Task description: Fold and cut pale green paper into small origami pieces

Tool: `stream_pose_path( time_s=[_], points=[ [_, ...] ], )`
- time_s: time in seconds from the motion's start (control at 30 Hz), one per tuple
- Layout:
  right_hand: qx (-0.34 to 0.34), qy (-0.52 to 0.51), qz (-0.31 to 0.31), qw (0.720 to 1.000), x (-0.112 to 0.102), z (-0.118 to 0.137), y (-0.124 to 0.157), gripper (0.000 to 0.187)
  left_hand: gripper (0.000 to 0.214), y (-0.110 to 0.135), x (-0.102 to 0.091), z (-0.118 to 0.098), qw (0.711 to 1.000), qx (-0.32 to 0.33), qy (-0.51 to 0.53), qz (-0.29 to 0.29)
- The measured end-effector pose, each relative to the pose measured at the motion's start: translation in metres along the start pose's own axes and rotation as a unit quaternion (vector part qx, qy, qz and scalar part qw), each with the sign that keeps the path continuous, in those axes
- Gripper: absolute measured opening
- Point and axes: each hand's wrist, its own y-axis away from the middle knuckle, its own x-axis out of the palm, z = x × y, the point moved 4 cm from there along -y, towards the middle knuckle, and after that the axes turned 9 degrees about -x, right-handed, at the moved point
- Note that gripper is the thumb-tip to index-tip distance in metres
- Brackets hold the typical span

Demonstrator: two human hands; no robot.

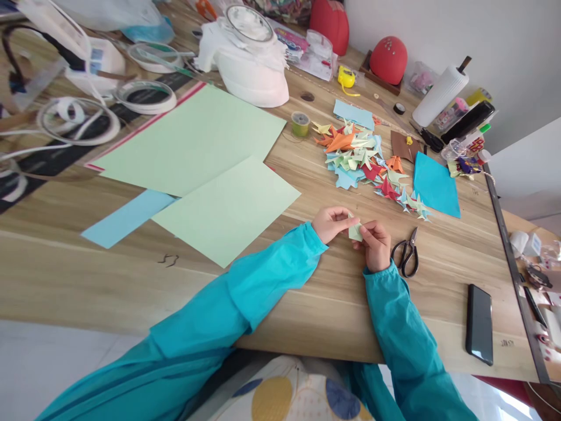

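A small folded piece of pale green paper (pixel 355 232) is pinched between my two hands, just above the wooden table. My left hand (pixel 332 224) grips its upper left edge with thumb and fingers. Its right side is held by my right hand (pixel 376 242), whose thumb presses on the paper. Beyond my hands lies a heap of folded paper cranes (pixel 350 153) in orange, green, blue and red. Black-handled scissors (pixel 407 254) rest close to the right of my right hand.
Large pale green sheets (pixel 193 140) and a blue strip (pixel 127 219) lie to the left. A blue sheet (pixel 436 184) and a phone (pixel 479 323) are at the right. A thread spool (pixel 300 124), tape measure (pixel 346 78) and white cloth-covered form (pixel 252 70) stand farther back.
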Motion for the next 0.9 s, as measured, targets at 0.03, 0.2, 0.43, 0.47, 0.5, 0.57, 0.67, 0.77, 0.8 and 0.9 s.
stream_pose_path(
  time_s=[0.03, 0.2, 0.43, 0.47, 0.5, 0.57, 0.67, 0.77, 0.8, 0.9],
  points=[
    [0.000, 0.003, 0.003, 1.000, 0.0001, -0.0001, 0.0001, 0.018, 0.034, -0.0002, 0.0001, 0.0004, 1.000, 0.005, -0.012, 0.003],
    [0.005, 0.022, 0.018, 1.000, 0.0005, 0.0000, 0.0008, 0.021, 0.033, -0.0022, -0.0027, 0.0042, 0.998, 0.022, -0.051, 0.001],
    [0.022, 0.069, 0.073, 0.995, 0.0070, 0.0040, 0.0008, 0.026, 0.030, -0.0009, -0.0036, 0.0009, 0.991, 0.077, -0.106, -0.004],
    [0.023, 0.076, 0.078, 0.994, 0.0077, 0.0044, 0.0009, 0.026, 0.030, -0.0007, -0.0035, 0.0007, 0.991, 0.078, -0.111, -0.003],
    [0.024, 0.082, 0.082, 0.993, 0.0082, 0.0049, 0.0009, 0.026, 0.030, -0.0006, -0.0035, 0.0007, 0.991, 0.076, -0.114, -0.004],
    [0.024, 0.088, 0.089, 0.992, 0.0088, 0.0053, 0.0012, 0.025, 0.029, -0.0003, -0.0036, 0.0008, 0.991, 0.069, -0.115, -0.008],
    [0.020, 0.088, 0.094, 0.992, 0.0092, 0.0056, 0.0018, 0.025, 0.029, 0.0006, -0.0011, 0.0008, 0.991, 0.059, -0.121, 0.012],
    [0.016, 0.090, 0.095, 0.991, 0.0089, 0.0060, 0.0025, 0.027, 0.029, 0.0021, 0.0024, -0.0013, 0.989, 0.068, -0.122, 0.055],
    [0.016, 0.092, 0.096, 0.991, 0.0088, 0.0062, 0.0028, 0.028, 0.029, 0.0024, 0.0026, -0.0024, 0.988, 0.073, -0.119, 0.062],
    [0.015, 0.093, 0.108, 0.990, 0.0095, 0.0080, 0.0035, 0.031, 0.029, 0.0028, 0.0020, -0.0046, 0.990, 0.066, -0.102, 0.076]
  ],
)
